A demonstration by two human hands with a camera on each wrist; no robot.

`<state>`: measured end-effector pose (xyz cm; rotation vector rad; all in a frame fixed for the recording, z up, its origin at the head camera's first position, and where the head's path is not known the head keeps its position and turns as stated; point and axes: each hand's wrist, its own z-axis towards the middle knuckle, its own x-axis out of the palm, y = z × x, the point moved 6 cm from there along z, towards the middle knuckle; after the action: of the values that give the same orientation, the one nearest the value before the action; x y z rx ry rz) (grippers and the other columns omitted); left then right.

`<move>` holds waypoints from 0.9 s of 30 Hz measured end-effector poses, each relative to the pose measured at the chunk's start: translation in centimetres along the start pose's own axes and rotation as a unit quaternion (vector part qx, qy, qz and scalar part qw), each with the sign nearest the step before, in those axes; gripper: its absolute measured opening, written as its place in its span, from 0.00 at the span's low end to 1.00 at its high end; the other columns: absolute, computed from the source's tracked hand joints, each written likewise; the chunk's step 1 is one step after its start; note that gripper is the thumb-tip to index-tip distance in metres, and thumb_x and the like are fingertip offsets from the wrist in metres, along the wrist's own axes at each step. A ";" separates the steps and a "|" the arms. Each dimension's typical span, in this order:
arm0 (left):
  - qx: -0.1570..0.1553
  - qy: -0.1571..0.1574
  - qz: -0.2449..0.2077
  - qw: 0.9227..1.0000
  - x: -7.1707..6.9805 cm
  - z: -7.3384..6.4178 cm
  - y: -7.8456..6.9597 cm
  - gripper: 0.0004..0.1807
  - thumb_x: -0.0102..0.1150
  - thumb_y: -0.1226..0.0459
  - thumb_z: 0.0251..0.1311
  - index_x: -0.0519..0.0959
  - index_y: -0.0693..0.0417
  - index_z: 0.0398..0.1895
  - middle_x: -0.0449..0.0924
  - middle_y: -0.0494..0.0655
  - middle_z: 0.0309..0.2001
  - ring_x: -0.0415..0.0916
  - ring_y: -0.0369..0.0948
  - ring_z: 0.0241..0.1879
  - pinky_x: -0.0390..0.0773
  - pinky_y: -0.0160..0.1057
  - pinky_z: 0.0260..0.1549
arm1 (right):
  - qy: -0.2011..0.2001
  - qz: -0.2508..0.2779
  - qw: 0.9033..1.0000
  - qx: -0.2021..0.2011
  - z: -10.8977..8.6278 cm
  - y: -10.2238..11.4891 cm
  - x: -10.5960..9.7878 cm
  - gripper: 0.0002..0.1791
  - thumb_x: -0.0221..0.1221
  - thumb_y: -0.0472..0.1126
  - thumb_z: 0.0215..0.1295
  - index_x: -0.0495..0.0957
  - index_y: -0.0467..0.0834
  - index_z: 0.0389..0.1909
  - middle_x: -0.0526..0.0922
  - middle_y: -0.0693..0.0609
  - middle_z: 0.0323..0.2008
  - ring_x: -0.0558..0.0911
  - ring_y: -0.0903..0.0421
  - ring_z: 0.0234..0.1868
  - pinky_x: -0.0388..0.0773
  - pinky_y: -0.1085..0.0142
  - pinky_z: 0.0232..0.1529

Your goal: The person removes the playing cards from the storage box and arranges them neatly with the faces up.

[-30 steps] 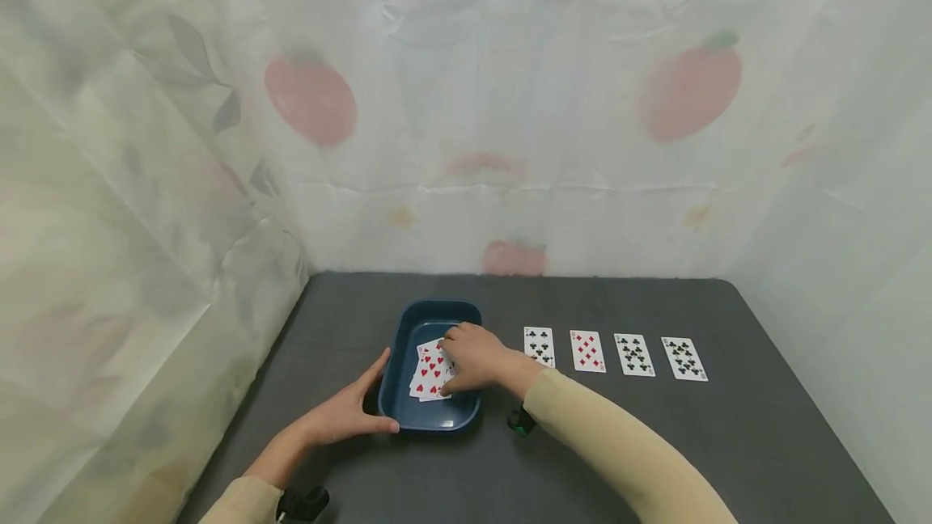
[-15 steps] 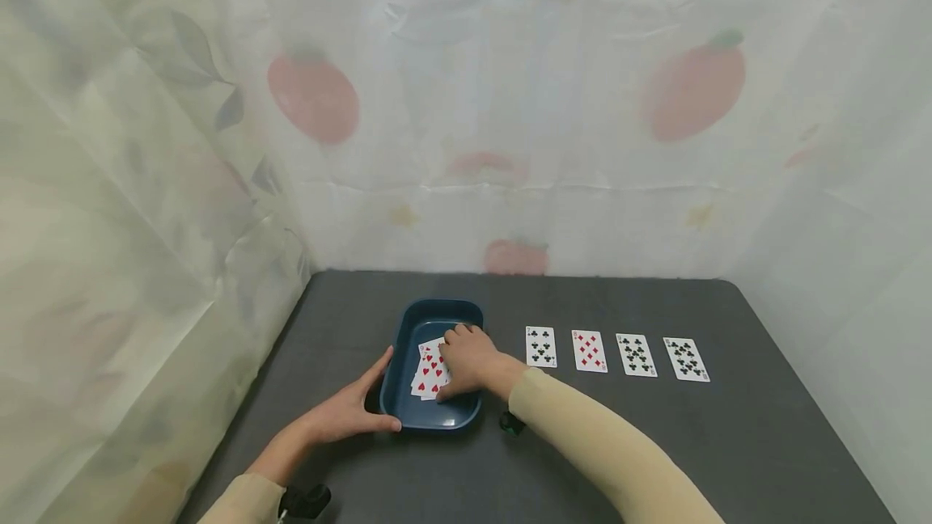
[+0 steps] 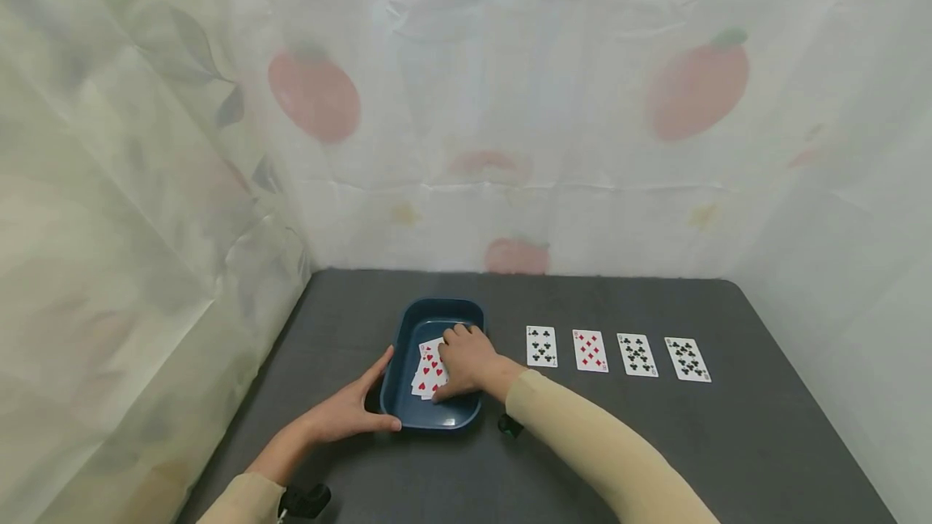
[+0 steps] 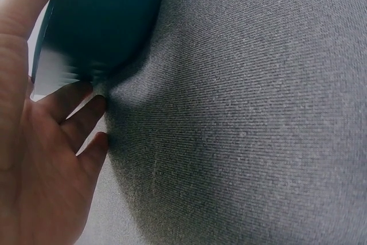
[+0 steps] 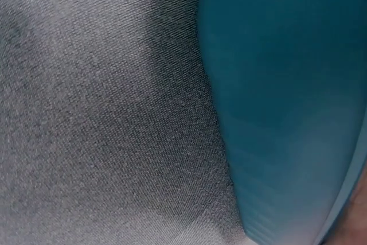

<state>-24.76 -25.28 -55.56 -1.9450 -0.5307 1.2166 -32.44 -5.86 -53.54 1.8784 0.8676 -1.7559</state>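
A dark blue tray stands on the dark tabletop in the head view, with playing cards lying overlapped inside it; the top one shows red hearts. My left hand holds the tray's left side with thumb and fingers spread against the wall. In the left wrist view, my left hand touches the tray, thumb near its rim. My right hand reaches over the right wall into the tray, fingers bent over the cards. Its grip is hidden; the tray's outer wall blocks the right wrist view.
Several face-up cards lie in a row right of the tray: a clubs card, a diamonds card, and more clubs cards farther right. A patterned curtain hangs behind the table and along both sides.
My right hand has shifted slightly left and down over the cards, covering more of them, then stays nearly still. The nearest clubs card in the row shows fully now. My left hand keeps its place.
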 end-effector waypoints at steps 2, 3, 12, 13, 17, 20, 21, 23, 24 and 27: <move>0.002 0.000 -0.002 1.000 0.0 0.0 0.0 0.64 0.75 0.49 0.57 0.35 0.30 0.84 0.44 0.50 0.82 0.50 0.53 0.78 0.53 0.67 0.68 | -0.001 -0.006 1.000 -0.001 -0.2 0.0 -0.2 0.50 0.61 0.83 0.47 0.81 0.50 0.60 0.76 0.52 0.55 0.72 0.53 0.56 0.69 0.54 0.60; 0.002 0.000 -0.003 1.000 0.0 -0.1 0.0 0.64 0.75 0.49 0.57 0.35 0.30 0.84 0.44 0.49 0.82 0.50 0.53 0.78 0.53 0.67 0.68 | -0.002 -0.005 1.000 -0.001 -0.3 0.1 -0.4 0.49 0.62 0.82 0.47 0.81 0.50 0.60 0.76 0.52 0.55 0.72 0.53 0.56 0.70 0.55 0.60; 0.002 0.000 -0.002 1.000 -0.1 -0.2 -0.2 0.64 0.75 0.49 0.57 0.35 0.29 0.84 0.43 0.48 0.82 0.49 0.52 0.78 0.53 0.66 0.68 | -0.009 0.011 1.000 -0.010 -0.3 0.0 -0.3 0.45 0.65 0.80 0.47 0.82 0.52 0.58 0.76 0.54 0.52 0.72 0.54 0.52 0.70 0.56 0.56; 0.003 -0.001 -0.002 1.000 -0.1 -0.2 -0.2 0.64 0.75 0.49 0.57 0.35 0.29 0.84 0.43 0.48 0.82 0.49 0.52 0.78 0.53 0.66 0.69 | -0.010 0.013 1.000 -0.010 -0.3 0.0 -0.3 0.45 0.65 0.80 0.47 0.82 0.52 0.58 0.76 0.54 0.52 0.72 0.54 0.52 0.70 0.56 0.56; 0.001 -0.001 -0.001 1.000 -0.1 -0.2 -0.2 0.64 0.75 0.49 0.57 0.35 0.29 0.84 0.43 0.49 0.82 0.49 0.52 0.78 0.53 0.67 0.68 | -0.008 0.016 1.000 -0.010 -0.2 -0.1 0.1 0.47 0.65 0.81 0.45 0.81 0.52 0.59 0.76 0.54 0.53 0.71 0.54 0.53 0.70 0.55 0.57; 0.000 -0.001 -0.001 1.000 -0.1 -0.2 -0.2 0.64 0.75 0.49 0.57 0.35 0.29 0.84 0.43 0.49 0.82 0.48 0.53 0.78 0.53 0.67 0.68 | -0.007 0.020 1.000 -0.011 -0.2 -0.1 0.1 0.48 0.66 0.81 0.43 0.81 0.51 0.58 0.77 0.54 0.52 0.71 0.54 0.52 0.70 0.55 0.56; 0.000 -0.001 -0.001 1.000 -0.1 -0.2 -0.2 0.64 0.75 0.49 0.57 0.35 0.30 0.84 0.43 0.49 0.82 0.48 0.53 0.78 0.53 0.67 0.68 | -0.007 0.021 1.000 -0.010 -0.2 -0.1 0.1 0.49 0.66 0.82 0.43 0.80 0.51 0.58 0.77 0.54 0.52 0.71 0.54 0.52 0.70 0.56 0.56; 0.001 0.000 -0.002 1.000 -0.1 -0.2 -0.2 0.64 0.75 0.49 0.57 0.35 0.30 0.84 0.43 0.49 0.82 0.48 0.52 0.78 0.53 0.66 0.68 | -0.008 0.023 1.000 -0.007 -0.2 -0.1 0.0 0.48 0.67 0.81 0.42 0.80 0.51 0.57 0.77 0.55 0.51 0.72 0.55 0.52 0.70 0.56 0.55; 0.001 0.000 -0.003 1.000 -0.1 -0.2 -0.2 0.64 0.75 0.49 0.57 0.35 0.29 0.84 0.43 0.49 0.82 0.48 0.52 0.78 0.53 0.66 0.69 | -0.008 0.025 1.000 -0.006 -0.2 0.0 -0.1 0.48 0.67 0.81 0.42 0.80 0.51 0.57 0.77 0.55 0.51 0.72 0.55 0.52 0.70 0.57 0.54; 0.001 -0.001 -0.004 1.000 -0.1 -0.2 -0.2 0.64 0.75 0.49 0.57 0.35 0.30 0.84 0.43 0.49 0.82 0.49 0.52 0.78 0.53 0.66 0.69 | -0.006 0.028 1.000 0.000 -0.1 -0.1 -0.1 0.48 0.68 0.80 0.43 0.79 0.50 0.58 0.77 0.54 0.51 0.72 0.55 0.52 0.70 0.57 0.55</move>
<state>-24.63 -25.24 -55.31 -1.9386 -0.5384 1.2126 -32.41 -5.74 -53.41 1.8715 0.8020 -1.7314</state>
